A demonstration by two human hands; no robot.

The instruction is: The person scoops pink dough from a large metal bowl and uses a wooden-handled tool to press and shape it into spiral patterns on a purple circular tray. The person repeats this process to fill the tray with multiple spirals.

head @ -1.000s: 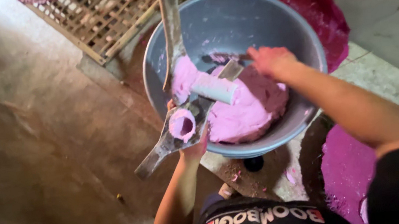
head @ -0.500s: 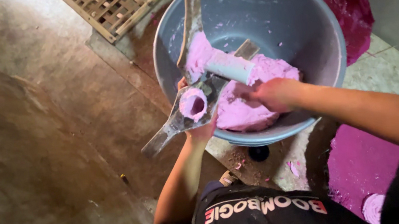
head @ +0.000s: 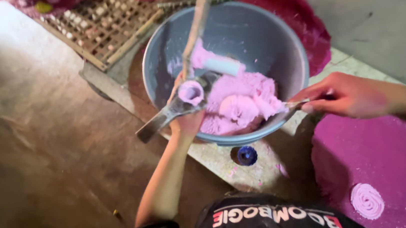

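The left hand (head: 187, 123) is closed around the body of a metal press tool (head: 182, 105). The tool's round cup (head: 191, 91), directly above this hand, is packed with pink dough. One flat metal arm of the tool projects down and away from the hand toward the floor side; a second, long handle (head: 197, 24) rises steeply from the cup across the basin.

The right hand (head: 347, 96) is closed in a pinch on the end of a thin utensil (head: 296, 103). The utensil tip points toward the left hand and meets the basin rim. What kind of utensil it is cannot be determined.

The grey basin (head: 276, 46) sits between and beyond both hands. The pink dough mass (head: 240, 107) lies in the near half of the basin, immediately beside the left hand and just short of the right hand's utensil tip. A pale cylindrical part (head: 222, 65), smeared with dough, rests on the mass beyond the cup.

Below the right hand lies a round magenta mat (head: 394, 159) bearing one pink dough spiral (head: 367, 201). Beyond the left hand, a woven lattice tray (head: 103, 26) lies on the concrete floor (head: 38, 121). A small blue cap (head: 246, 155) lies beneath the basin's near edge.
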